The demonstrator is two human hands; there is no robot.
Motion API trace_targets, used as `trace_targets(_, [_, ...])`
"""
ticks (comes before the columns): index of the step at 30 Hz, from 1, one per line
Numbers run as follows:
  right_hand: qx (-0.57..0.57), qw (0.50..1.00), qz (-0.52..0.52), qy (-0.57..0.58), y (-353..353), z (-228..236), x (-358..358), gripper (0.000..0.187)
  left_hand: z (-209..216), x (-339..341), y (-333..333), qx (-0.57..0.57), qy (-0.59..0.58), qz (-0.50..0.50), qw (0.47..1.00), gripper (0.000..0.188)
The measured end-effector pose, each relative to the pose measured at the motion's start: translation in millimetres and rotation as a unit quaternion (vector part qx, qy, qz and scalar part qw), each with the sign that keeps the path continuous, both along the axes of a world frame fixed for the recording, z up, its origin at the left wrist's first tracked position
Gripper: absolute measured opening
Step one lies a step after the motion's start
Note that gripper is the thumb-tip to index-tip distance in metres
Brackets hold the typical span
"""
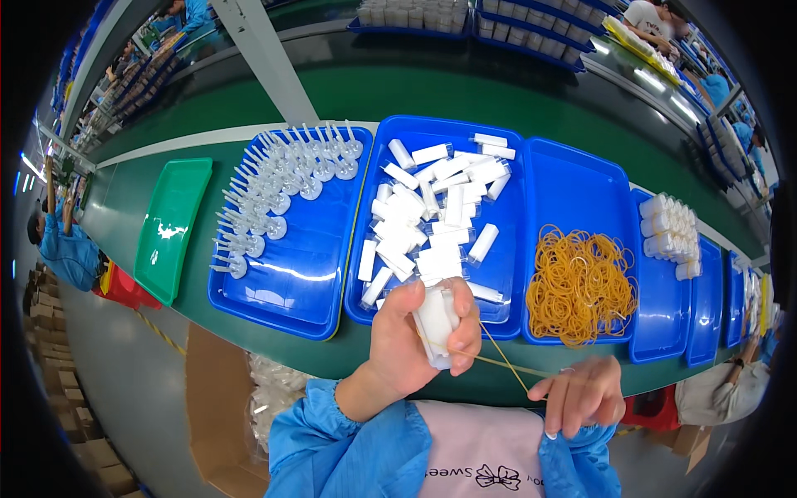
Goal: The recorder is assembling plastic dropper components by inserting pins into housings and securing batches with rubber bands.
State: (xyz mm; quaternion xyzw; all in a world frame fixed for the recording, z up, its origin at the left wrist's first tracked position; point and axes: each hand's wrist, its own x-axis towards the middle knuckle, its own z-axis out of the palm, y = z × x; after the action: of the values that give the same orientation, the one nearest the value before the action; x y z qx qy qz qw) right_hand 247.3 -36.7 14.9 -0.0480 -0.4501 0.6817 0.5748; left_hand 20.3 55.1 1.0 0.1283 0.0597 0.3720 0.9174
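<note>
Hands apart near the blue tray edge [503,324], we counted one pack [433,319] (left hand [401,347], clasping) and one band [505,358] (right hand [584,392], pinching).

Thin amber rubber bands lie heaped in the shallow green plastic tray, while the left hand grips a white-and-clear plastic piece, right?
No: in the head view, the amber rubber bands lie in a shallow blue tray, not green. The left hand does grip the white-and-clear plastic piece.
</note>
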Motion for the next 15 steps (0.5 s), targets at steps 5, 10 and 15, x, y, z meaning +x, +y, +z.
trace_targets(5, [-0.081, 0.991, 0.033, 0.103, -1.2, -16.8, 3.0, 0.035, 7.2, -2.1, -0.6, 0.026, 0.045, 0.004, 0.999, 0.059])
trace_targets(10, [-0.16, 0.978, 0.05, 0.121, -0.8, -18.1, 1.4, 0.049, -7.1, 0.9, -0.1, 0.09, 0.104, 0.002, 0.99, 0.081])
trace_targets(15, [-0.284, 0.955, 0.035, -0.083, 19.4, -0.2, -13.8, 0.079, 6.9, 3.1, -2.4, 0.345, 0.359, 0.059, 0.865, 0.098])
